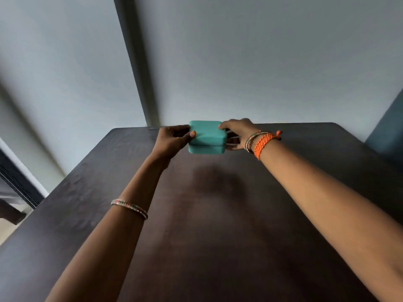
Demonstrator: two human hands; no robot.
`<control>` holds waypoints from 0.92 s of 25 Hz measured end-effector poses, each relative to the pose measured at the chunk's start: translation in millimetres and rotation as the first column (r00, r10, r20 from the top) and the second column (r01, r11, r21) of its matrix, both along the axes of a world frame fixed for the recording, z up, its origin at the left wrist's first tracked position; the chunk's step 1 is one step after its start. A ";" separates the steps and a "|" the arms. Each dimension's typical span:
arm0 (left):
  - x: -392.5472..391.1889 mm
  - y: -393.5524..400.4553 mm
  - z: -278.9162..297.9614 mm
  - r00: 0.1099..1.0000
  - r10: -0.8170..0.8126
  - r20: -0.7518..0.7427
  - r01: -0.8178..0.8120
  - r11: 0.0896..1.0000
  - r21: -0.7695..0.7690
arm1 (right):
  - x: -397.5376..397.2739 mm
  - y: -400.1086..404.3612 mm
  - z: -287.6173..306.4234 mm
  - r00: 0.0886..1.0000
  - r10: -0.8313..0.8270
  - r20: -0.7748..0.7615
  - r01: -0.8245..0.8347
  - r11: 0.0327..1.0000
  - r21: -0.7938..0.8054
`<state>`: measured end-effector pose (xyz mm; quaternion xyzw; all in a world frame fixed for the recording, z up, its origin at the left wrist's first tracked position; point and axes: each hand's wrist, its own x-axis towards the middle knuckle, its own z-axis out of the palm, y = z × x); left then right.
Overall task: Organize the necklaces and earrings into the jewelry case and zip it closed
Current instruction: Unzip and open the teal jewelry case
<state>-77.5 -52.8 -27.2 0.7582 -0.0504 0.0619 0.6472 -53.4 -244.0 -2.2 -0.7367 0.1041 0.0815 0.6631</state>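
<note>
Both bare forearms reach across the dark wooden table (218, 225) to its far edge, where the closed teal square jewelry case (206, 137) sits squarely between the left hand (172, 139) and right hand (237, 134), fingers (192, 134) clasping its opposite sides, equally near; no jewelry visible.

One head-worn wide-angle camera is looking forward and down along both outstretched forearms, taking in the dark brown wooden worktop (218, 225) close below and the pale grey wall (261, 62) toward 12 o'clock.
</note>
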 end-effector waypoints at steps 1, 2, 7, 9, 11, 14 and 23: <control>-22.2 -2.0 -0.1 1.000 -0.011 -0.004 0.011 1.000 0.000 | -20.3 -4.1 -0.1 1.000 0.012 -0.007 -0.012 1.000 0.019; -45.5 -4.5 -3.1 1.000 -0.012 -0.012 0.012 1.000 -0.002 | -41.3 -8.1 -2.2 1.000 0.026 -0.005 -0.026 0.999 0.019; -139.3 -20.7 -27.9 0.999 -0.014 -0.047 0.013 0.999 -0.032 | -123.3 -21.9 -28.4 0.999 -0.010 0.046 0.015 0.995 -0.094; -161.8 -27.7 -40.3 0.998 -0.032 -0.055 0.033 0.999 0.010 | -143.5 -26.6 -53.7 0.998 -0.033 0.061 0.045 0.980 -0.196; -171.3 -31.8 -51.1 0.998 -0.031 -0.052 0.033 0.999 0.029 | -153.1 -31.3 -72.0 0.988 -0.097 0.124 0.127 0.955 -0.269; -159.3 -30.8 -62.8 0.998 -0.056 -0.028 0.058 0.996 0.072 | -138.2 -36.4 -82.6 0.955 -0.110 0.275 0.209 0.908 -0.364; -84.6 -10.5 -59.0 0.869 -0.409 -0.279 0.450 0.888 0.098 | -61.6 -49.4 -71.9 0.885 0.444 0.136 -0.261 0.718 -0.645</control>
